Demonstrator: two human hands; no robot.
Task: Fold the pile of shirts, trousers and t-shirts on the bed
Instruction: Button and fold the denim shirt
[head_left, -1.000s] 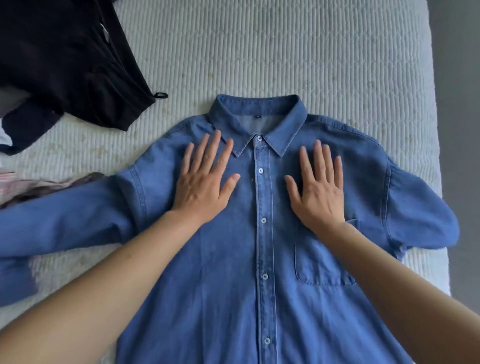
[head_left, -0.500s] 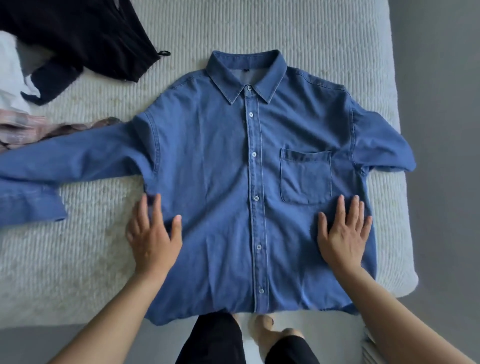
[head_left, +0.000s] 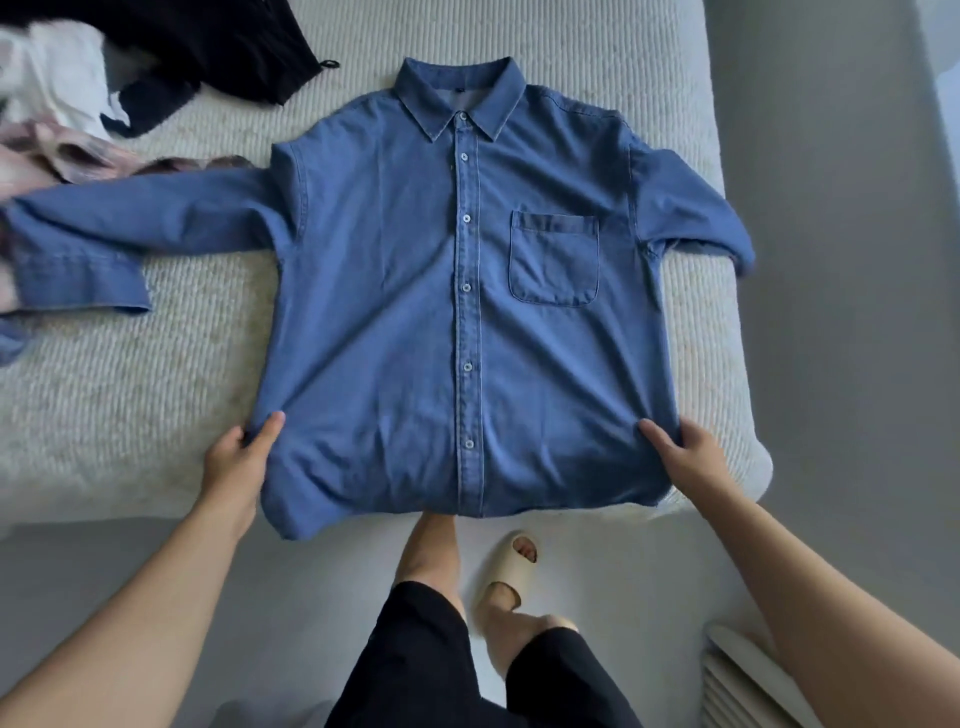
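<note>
A blue denim shirt lies buttoned and face up on the white bed, collar at the far end. Its left sleeve stretches out flat toward the left; the right sleeve folds over the bed's right edge. My left hand pinches the shirt's lower left side seam, thumb on top of the cloth. On the lower right side seam my right hand does the same. The hem hangs slightly over the bed's near edge.
A pile of clothes sits at the far left: a black garment, a white one and a pink one. The bed's right edge borders grey floor. My legs and a beige slipper stand below the hem.
My hands slid down from the chest to the lower sides, then went from pressing flat to pinching the side seams. The view pulled back from the bed.
</note>
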